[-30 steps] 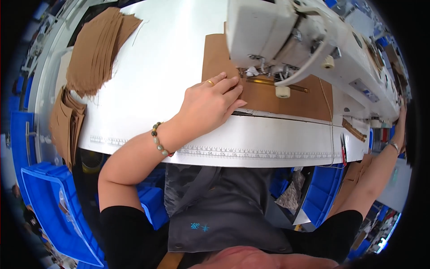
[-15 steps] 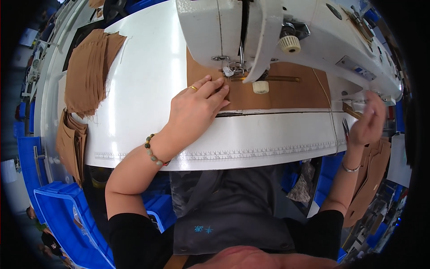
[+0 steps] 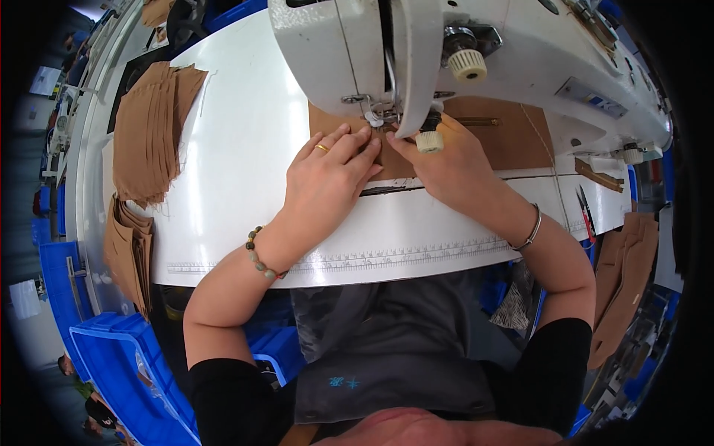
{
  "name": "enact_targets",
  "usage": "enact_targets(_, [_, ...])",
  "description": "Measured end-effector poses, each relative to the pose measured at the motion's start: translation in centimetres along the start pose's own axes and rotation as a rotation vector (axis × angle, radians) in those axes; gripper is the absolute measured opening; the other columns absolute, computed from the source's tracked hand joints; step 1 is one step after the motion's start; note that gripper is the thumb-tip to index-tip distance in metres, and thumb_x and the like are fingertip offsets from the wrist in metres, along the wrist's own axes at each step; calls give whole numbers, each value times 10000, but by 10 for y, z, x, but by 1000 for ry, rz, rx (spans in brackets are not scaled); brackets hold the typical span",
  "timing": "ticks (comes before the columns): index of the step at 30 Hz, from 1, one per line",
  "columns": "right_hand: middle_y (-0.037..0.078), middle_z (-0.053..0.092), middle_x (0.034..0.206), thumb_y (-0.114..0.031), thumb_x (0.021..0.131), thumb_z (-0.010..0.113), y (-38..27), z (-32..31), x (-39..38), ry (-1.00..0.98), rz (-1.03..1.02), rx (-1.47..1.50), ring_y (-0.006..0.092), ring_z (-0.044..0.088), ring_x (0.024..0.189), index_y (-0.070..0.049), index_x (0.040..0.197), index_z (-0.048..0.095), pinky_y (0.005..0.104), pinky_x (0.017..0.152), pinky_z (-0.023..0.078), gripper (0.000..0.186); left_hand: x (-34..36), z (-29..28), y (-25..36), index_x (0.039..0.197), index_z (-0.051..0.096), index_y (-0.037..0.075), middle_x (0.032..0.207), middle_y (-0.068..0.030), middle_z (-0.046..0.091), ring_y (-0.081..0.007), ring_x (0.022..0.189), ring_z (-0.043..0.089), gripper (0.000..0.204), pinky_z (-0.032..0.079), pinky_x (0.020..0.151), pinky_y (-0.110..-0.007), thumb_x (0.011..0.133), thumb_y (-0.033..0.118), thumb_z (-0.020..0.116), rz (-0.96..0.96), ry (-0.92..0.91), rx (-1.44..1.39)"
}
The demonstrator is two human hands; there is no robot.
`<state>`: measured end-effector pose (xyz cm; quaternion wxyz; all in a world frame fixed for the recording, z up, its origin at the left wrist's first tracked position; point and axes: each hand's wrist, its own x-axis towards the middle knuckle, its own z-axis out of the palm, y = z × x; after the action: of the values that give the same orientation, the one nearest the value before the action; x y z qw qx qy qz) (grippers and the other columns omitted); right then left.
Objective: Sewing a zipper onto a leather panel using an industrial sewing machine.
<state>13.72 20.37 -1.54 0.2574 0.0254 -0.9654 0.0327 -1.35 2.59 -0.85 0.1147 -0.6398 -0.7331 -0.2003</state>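
A brown fabric panel (image 3: 517, 137) lies beneath the head of a white sewing machine (image 3: 335, 52). On the panel runs a brown zipper (image 3: 480, 121), partly covered by the machine and my right hand. My left hand (image 3: 327, 175) rests flat on the panel's left part, fingertips just before the presser foot (image 3: 378, 117). From the other side my right hand (image 3: 454, 160) reaches in, its thumb stretched over the fabric close to the left fingertips. Its other fingers are partly hidden behind a cream knob (image 3: 430, 141). Both hands are open, pressing on the cloth.
Stacked brown fabric pieces (image 3: 145, 134) and folded ones (image 3: 130, 249) lie at the left. A short zipper strip (image 3: 599, 176) and red-handled scissors (image 3: 586, 215) lie at the right, near more brown panels (image 3: 617, 286). A blue bin (image 3: 130, 372) stands lower left.
My right hand has come from the table's right end to the fabric at the presser foot. My left hand stays at the panel. The short strip now lies uncovered at the right.
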Motion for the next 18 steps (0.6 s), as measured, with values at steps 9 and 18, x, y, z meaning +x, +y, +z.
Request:
enact_targets(9, [144, 712, 1012, -70, 785, 656, 3, 7, 3, -3, 13, 1, 314, 670, 1148, -17, 852, 764, 480, 1073, 496, 137, 3, 2, -2, 1181, 773, 124, 1261, -45, 732, -279, 1223, 683, 303, 537, 1033, -466, 915, 268, 757, -23, -21, 26])
enact_targets(18, [141, 721, 1036, -68, 778, 652, 5, 10, 4, 29, 2, 7, 306, 664, 1179, -4, 846, 772, 478, 1089, 487, 152, 6, 0, -3, 1164, 786, 106, 1201, -31, 751, -224, 924, 707, 283, 557, 914, -381, 910, 229, 769, 24, 48, 51])
